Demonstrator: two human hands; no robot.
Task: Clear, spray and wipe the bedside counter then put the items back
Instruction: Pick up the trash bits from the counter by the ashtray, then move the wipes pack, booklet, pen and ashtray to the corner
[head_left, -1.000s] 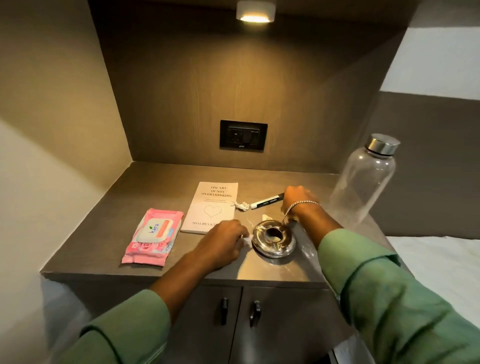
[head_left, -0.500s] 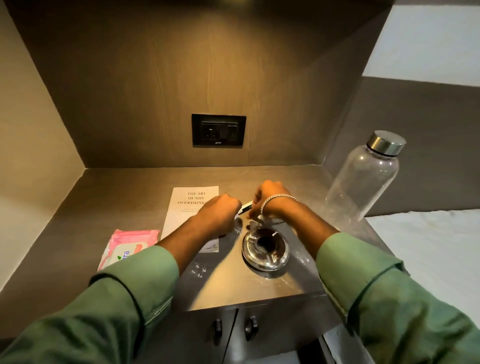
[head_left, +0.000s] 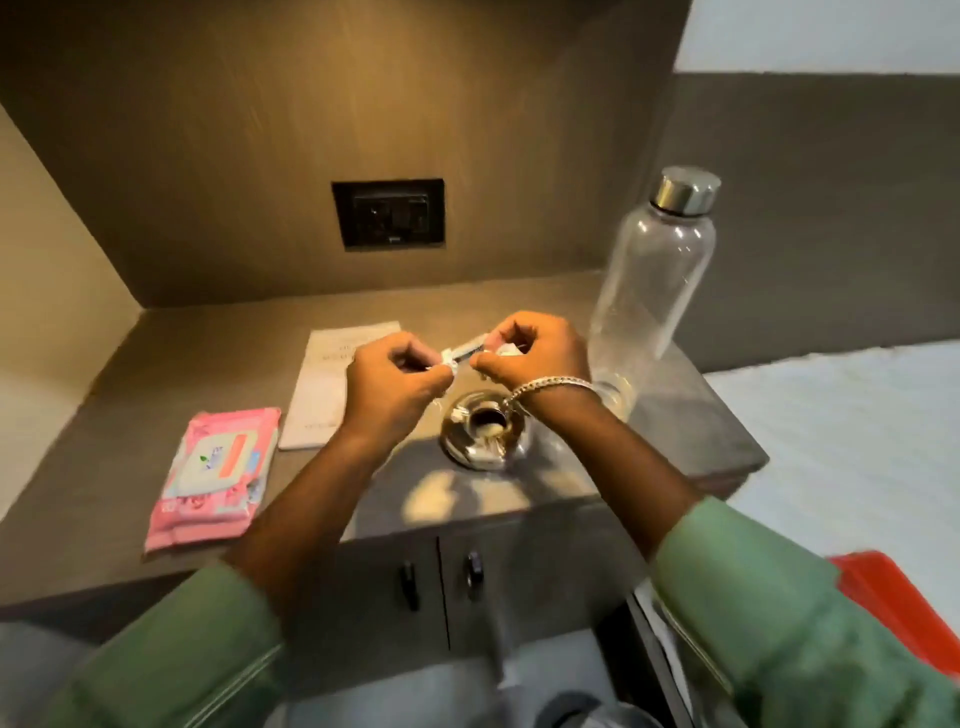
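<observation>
Both hands, left hand (head_left: 387, 387) and right hand (head_left: 527, 353), raised over the counter (head_left: 675, 431), grips pinching small white scraps (head_left: 449, 364).

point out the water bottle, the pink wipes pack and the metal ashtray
water bottle (head_left: 652, 280), head view, clear body
pink wipes pack (head_left: 215, 473), head view, middle of its top face
metal ashtray (head_left: 470, 452), head view, shiny front rim

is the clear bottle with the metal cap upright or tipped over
Upright. The clear plastic bottle stands on its base at the right end of the grey counter, steel cap on top. It looks empty.
</observation>
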